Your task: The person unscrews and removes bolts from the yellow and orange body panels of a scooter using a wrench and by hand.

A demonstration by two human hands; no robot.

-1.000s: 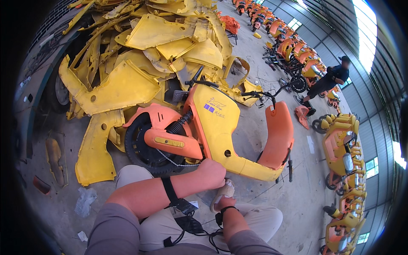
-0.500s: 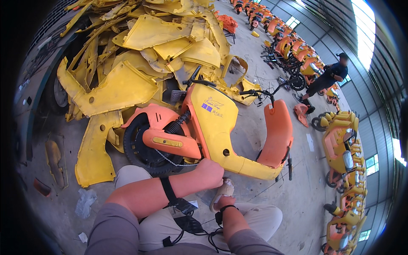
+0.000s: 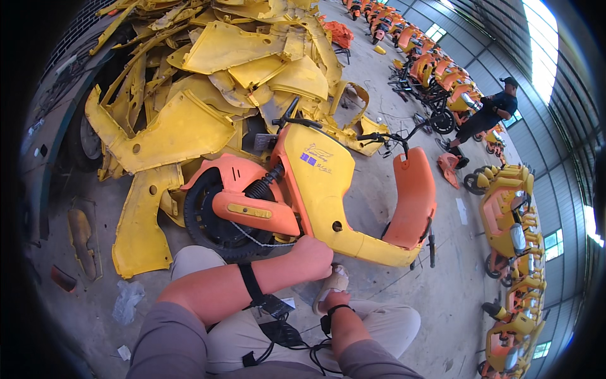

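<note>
Warehouse floor: blue label on yellow scooter body

Heap of yellow body panels far left, rows of orange and yellow scooters far right, person in dark clothes bending among them, yellow scooter shells stacked right, crumpled plastic scrap on the concrete floor near left.

Yellow-and-orange scooter, yellow panels

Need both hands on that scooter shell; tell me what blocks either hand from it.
Nothing visible. The left hand already rests on the lower edge of the yellow scooter body. The right hand is just below it, mostly hidden behind the left, so its grip is unclear.
</note>
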